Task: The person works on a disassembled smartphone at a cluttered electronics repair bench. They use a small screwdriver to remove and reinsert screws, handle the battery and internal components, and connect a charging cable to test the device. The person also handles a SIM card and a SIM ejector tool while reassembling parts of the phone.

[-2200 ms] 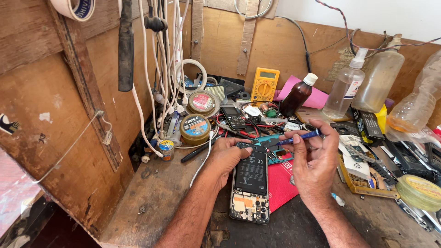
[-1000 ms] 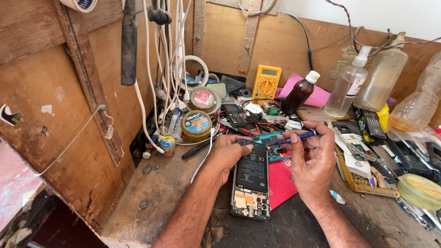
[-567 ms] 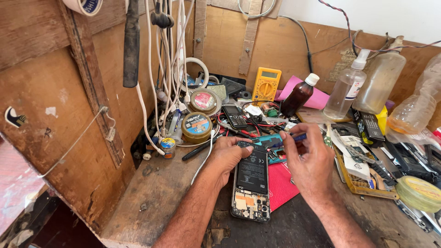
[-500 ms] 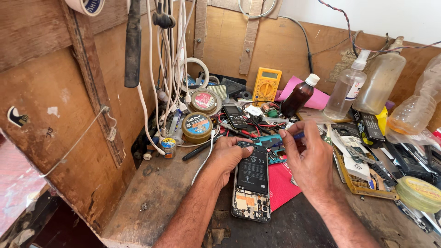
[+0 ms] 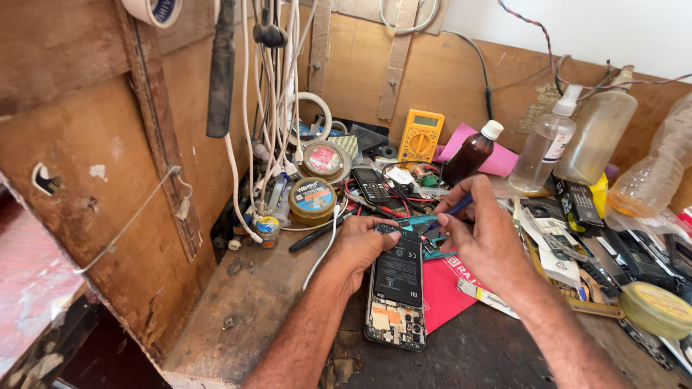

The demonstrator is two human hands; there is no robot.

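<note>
An opened phone (image 5: 396, 292), its back cover off and battery showing, lies flat on the wooden bench (image 5: 245, 310) between both hands. The left hand (image 5: 358, 248) rests against the phone's upper left edge, fingers curled over that corner and steadying it. The right hand (image 5: 484, 241) sits just right of the phone's top end, thumb and fingers pinched together on a blue-handled tool (image 5: 450, 210) whose tip points down at the phone's upper edge. A red sheet (image 5: 443, 292) lies under the phone's right side.
</note>
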